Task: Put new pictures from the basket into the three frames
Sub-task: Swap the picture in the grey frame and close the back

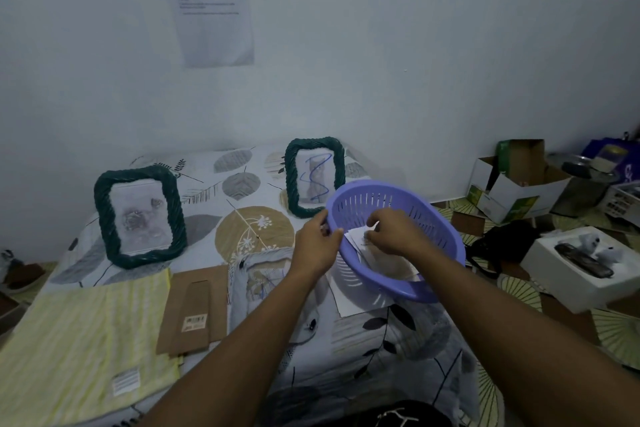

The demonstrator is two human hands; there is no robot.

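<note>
Two hands are at the basket (pixel 408 289), and the head view is the only angle we have. Our left hand (pixel 317 246) grips the basket's left rim with the fingers curled over the edge. The basket is tipped so that its mouth faces us, and its long axis runs from that hand away to the right. Our right hand (pixel 394 232) is inside the basket, just right of the left hand. Its thumb and fingertips pinch the upper edge of the pictures (pixel 356 239), white sheets lying against the basket's floor. We cannot tell how many sheets the pinch holds.

We judge that the coming move turns on one direction: the picture has to come up and leftward, across the rim the left hand holds. The brown backing board (pixel 194 308) lies flat on the bed (pixel 242 184), below and left of the left hand. One green frame (pixel 292 180) stands just beyond that hand, partly behind the basket. The other green frame (pixel 104 204) stands well off to its left. So the right hand is nearer the pictures and the left hand is nearer the frames
</note>
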